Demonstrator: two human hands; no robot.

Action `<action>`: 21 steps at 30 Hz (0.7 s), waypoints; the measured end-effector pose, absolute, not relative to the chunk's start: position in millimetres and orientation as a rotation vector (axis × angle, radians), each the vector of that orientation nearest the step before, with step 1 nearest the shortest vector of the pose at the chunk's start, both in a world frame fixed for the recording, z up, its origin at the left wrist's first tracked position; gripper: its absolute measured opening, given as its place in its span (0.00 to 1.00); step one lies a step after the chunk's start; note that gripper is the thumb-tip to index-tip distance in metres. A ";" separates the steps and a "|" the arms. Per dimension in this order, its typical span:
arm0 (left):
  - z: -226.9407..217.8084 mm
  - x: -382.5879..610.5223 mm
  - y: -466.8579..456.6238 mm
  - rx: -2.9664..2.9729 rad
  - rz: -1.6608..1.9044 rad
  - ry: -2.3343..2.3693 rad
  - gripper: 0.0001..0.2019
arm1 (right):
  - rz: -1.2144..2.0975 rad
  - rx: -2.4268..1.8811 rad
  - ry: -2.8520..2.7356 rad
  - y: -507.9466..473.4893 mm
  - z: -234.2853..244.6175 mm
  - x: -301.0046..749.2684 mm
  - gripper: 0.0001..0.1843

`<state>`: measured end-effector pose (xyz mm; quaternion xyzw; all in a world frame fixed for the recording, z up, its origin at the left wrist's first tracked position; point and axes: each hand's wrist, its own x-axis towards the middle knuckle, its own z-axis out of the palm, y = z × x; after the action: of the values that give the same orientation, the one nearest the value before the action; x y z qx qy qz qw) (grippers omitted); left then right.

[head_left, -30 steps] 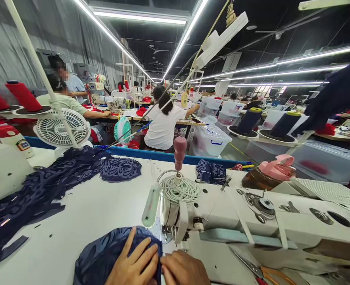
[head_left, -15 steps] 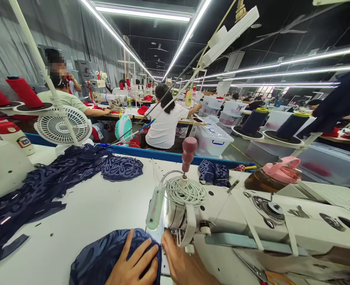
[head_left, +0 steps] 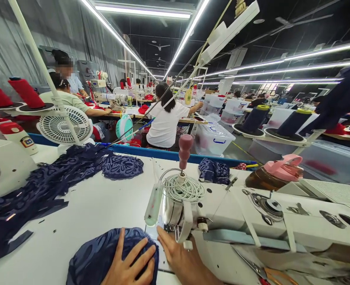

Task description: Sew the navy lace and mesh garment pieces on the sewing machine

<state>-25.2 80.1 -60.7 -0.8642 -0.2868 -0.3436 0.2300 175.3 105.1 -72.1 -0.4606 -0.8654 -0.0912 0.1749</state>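
One lace piece [head_left: 88, 255] beside our sewing machine [head_left: 228, 211], progress unclear.
Left hand [head_left: 129, 265] spread on it; right hand [head_left: 180, 255] part-open, seemingly empty.

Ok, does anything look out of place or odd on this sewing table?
Yes, mildly: small dark bits lie strewn on the white tabletop, like stray litter, left of the navy fabric under the left hand. No spill shows.

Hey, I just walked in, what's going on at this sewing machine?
A person is at a white sewing machine. Their left hand lies, fingers spread, on a piece of dark blue patterned fabric. Their right hand has its fingertips beside the needle area; whether it holds anything isn't clear. A heap of dark blue scraps lies farther left on the white table, and scissors show at lower right.
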 end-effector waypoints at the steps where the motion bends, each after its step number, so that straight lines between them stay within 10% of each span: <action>1: -60.3 -26.2 79.4 -2.378 -0.941 -0.790 0.10 | -0.291 -1.344 -2.448 107.3 -72.2 168.7 0.22; 10: -64.8 -26.9 81.1 -2.388 -0.954 -0.821 0.09 | -0.451 -1.264 -2.451 93.7 -72.3 199.8 0.11; 21: -75.1 -19.4 85.9 -2.468 -0.816 -0.884 0.17 | -0.261 -1.124 -2.503 82.1 -64.0 204.5 0.29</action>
<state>-19.4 85.9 -75.1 -0.8814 -0.3156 -0.2914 0.1965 204.5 82.1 -64.0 -0.4002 -0.8913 -0.0930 0.1916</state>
